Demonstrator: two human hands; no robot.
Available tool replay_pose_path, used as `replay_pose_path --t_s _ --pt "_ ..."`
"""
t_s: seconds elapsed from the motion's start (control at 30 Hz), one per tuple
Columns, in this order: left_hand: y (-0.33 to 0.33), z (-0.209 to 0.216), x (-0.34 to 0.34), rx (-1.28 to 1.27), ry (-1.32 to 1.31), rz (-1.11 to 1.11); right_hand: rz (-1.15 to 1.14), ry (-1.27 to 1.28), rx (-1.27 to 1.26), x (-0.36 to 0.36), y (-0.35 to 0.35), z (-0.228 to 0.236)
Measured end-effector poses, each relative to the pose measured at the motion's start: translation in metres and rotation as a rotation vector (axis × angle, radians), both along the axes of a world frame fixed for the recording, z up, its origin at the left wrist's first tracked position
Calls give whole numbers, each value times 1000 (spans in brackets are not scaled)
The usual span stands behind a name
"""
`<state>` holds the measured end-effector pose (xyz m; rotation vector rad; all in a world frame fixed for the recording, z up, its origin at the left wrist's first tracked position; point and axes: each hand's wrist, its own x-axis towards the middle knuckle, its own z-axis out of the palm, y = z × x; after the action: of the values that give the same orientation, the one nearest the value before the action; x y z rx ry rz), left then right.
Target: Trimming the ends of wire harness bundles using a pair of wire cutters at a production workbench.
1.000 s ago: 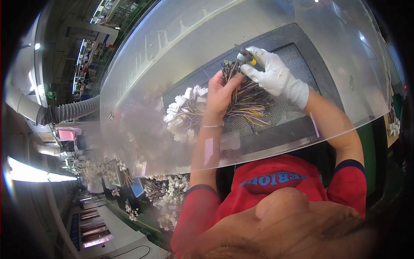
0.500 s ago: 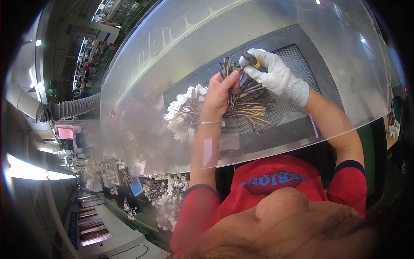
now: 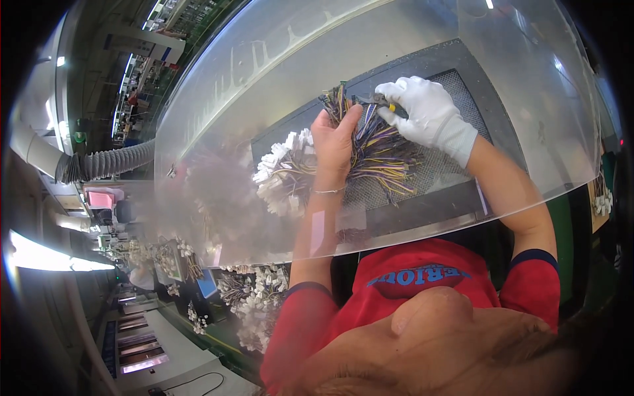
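Mesh [image 3: 442,175] below — left fingers [image 3: 351,121] curled around wires [image 3: 378,157], right fingers [image 3: 396,122] around pliers [image 3: 379,99]

The top of the wire bundle [image 3: 337,104] leans farther left than a second ago, and its ends spread more widely above the person's left hand [image 3: 335,144]. That hand's thumb now stands straighter, where earlier it slanted across the wires. The gloved right hand [image 3: 428,115] has drawn slightly away to the right, and its pliers [image 3: 378,100] have dropped lower, their tips now pointing left instead of up and left.
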<state>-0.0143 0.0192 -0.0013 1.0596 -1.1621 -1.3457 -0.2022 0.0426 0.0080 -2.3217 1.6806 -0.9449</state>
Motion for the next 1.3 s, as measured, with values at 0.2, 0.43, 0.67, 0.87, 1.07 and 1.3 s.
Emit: replay_pose_path --t_s 0.2,0.43,0.67,0.87,1.07,1.3 --pt "1 -1 0 -17 -15 26 -44 97 60 4 3 4" --pt "2 -3 0 -5 1 20 -28 65 87 4 3 -1" --pt "1 -6 1 -12 31 13 -14 53 109 7 2 -2" --pt "2 -2 -1 -7 62 30 -15 26 151 9 1 -4" --pt "1 4 -2 41 158 19 -22 -20 218 9 -2 -6" --pt "-3 0 5 88 93 -124 -94 -60 -5 -4 -4 -4"
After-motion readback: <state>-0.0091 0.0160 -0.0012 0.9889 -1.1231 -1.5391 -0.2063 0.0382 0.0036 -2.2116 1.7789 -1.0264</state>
